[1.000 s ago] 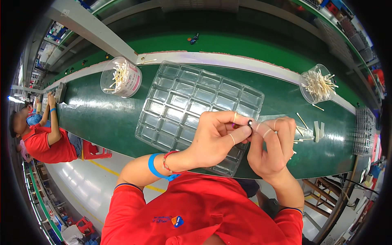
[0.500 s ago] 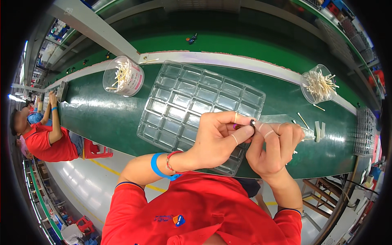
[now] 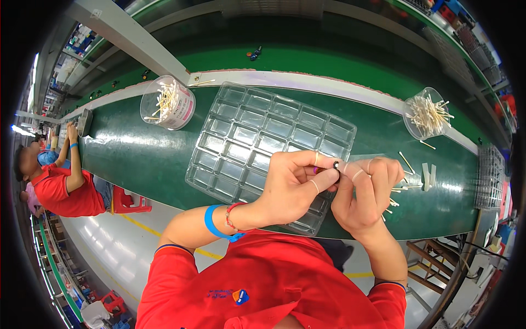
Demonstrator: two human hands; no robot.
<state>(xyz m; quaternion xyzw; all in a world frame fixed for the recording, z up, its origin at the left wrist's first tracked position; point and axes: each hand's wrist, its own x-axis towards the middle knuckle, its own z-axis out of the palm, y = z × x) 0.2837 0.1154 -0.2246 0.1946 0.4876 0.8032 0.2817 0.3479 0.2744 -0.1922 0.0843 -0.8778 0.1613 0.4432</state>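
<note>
While the left hand (image 3: pixel 293 183) clamps a dark part (image 3: pixel 336 167), the right hand (image 3: pixel 364 192), fingertips together, adjoins it; work appears unfinished

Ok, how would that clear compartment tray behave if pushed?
The tray looks like thin plastic, so probably light and slightly flexible. Its glossy surface may be slippery. Being wide and low, it would likely slide, not tip.

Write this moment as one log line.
left hand: pinching small dark part | right hand: at same part | clear tray: partly covered
</note>
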